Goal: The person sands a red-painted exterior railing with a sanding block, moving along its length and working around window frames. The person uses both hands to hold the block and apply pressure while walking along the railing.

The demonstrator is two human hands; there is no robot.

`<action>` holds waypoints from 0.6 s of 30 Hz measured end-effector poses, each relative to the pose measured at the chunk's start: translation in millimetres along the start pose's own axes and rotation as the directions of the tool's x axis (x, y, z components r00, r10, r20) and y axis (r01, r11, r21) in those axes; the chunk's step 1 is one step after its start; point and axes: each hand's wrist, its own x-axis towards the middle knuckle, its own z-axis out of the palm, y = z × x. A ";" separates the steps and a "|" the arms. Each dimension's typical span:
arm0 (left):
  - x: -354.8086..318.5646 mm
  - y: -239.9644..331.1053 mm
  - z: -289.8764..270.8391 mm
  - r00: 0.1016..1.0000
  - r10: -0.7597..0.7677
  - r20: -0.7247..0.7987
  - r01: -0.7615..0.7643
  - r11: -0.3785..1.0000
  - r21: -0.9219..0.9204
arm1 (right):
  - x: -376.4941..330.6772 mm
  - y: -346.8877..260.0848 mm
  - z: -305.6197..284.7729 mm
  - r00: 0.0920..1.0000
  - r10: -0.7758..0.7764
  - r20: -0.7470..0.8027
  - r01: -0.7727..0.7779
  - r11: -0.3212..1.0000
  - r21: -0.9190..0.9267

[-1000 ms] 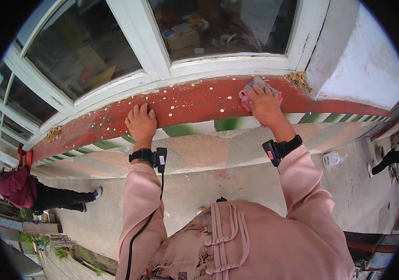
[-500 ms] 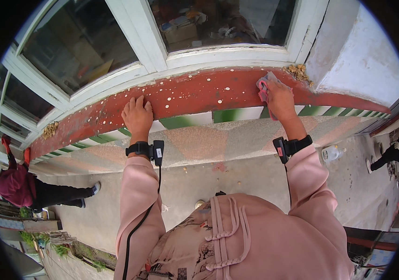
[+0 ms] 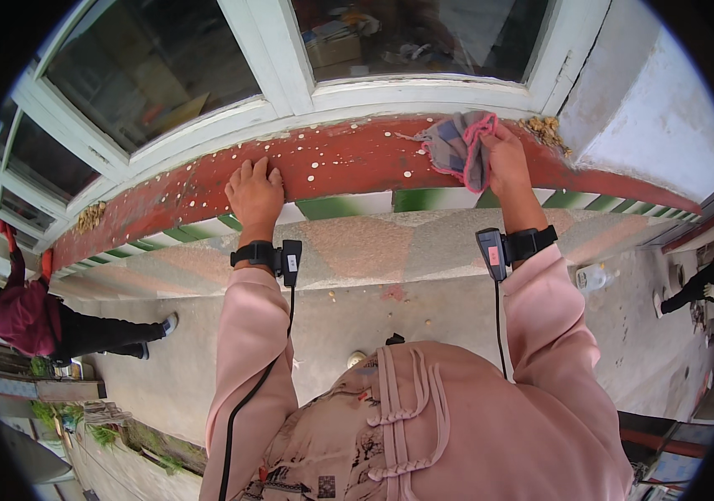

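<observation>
My right hand (image 3: 507, 160) pinches a grey checked cloth (image 3: 455, 149) with a pink edge, which hangs spread out over the right part of the red window sill (image 3: 349, 164). White paint-like spots dot the sill. On its left part rests my left hand (image 3: 257, 192), holding nothing, fingers apart and their tips on the red surface near the front edge. Each wrist wears a black strap with a small box and a cable.
White-framed windows (image 3: 290, 71) rise behind the sill. Yellowish crumbly clumps (image 3: 546, 132) lie at its right end, more (image 3: 91, 215) farther left. A person in maroon (image 3: 21, 316) works at the left. A clear plastic jug (image 3: 592, 277) stands on the concrete floor; another person (image 3: 695, 284) is far right.
The cloth, bunched under my right hand on the sill before, is now lifted and opened out toward the left. My left hand stays at about the same place on the sill.
</observation>
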 end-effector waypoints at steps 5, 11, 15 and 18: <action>0.1 2.1 1.4 0.998 -0.033 0.051 0.032 0.999 0.017 | 0.1 -6.4 -67.5 0.975 -0.213 -0.062 0.057 0.511 -0.858; 1.5 2.0 0.6 0.999 -0.031 0.045 0.030 0.999 0.018 | -13.9 -29.0 -44.4 0.713 -0.604 0.356 0.496 0.075 -0.865; 1.4 0.5 1.7 0.999 -0.025 0.042 0.025 1.000 0.013 | -14.9 -19.8 -8.7 0.678 -0.484 0.554 0.588 -0.095 -0.803; 0.8 -0.3 1.3 0.998 -0.026 0.049 0.025 1.000 0.005 | -14.9 -12.3 7.5 0.796 -0.351 0.493 0.506 -0.061 -0.860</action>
